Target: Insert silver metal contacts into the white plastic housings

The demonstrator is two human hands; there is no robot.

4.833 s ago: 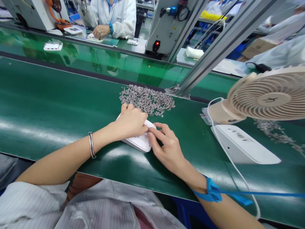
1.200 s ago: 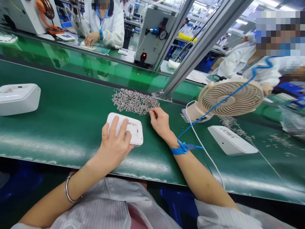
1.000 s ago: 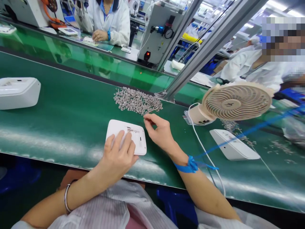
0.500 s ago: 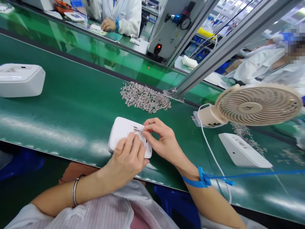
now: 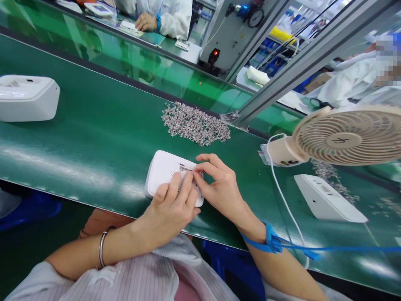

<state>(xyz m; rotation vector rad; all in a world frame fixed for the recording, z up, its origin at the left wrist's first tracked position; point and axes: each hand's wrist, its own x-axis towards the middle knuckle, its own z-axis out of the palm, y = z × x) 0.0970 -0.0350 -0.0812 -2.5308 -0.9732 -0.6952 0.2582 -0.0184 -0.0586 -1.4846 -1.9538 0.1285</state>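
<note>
A long green counter (image 5: 103, 117) runs slantwise across the view, its glossy top streaked with pale reflections. Near its front edge lies a white device (image 5: 159, 167), a recess in its upward face. The left hand (image 5: 173, 205) grips it with fingers half curled over the face and thumb at the lower edge. The right hand (image 5: 222, 188) has thumb and index finger almost together at the recess, the other fingers loosely bent; I cannot tell whether a part is between them.

Behind the device, a heap of small silvery parts (image 5: 196, 123) spreads near the counter's dark back rim. A second white housing (image 5: 29, 102) sits at the far left, and a third white housing (image 5: 328, 198) lies to the right, in front of a beige fan (image 5: 344, 138) with a white cable (image 5: 283, 205). A metal post (image 5: 300, 54) rises at the back.

Beyond a shiny green strip (image 5: 175, 79), a co-worker's hand (image 5: 146, 21) rests by a flat white piece (image 5: 128, 25). Nearby stands a grey machine (image 5: 233, 39) with a round gauge (image 5: 256, 18) and a lit red indicator (image 5: 215, 53).
</note>
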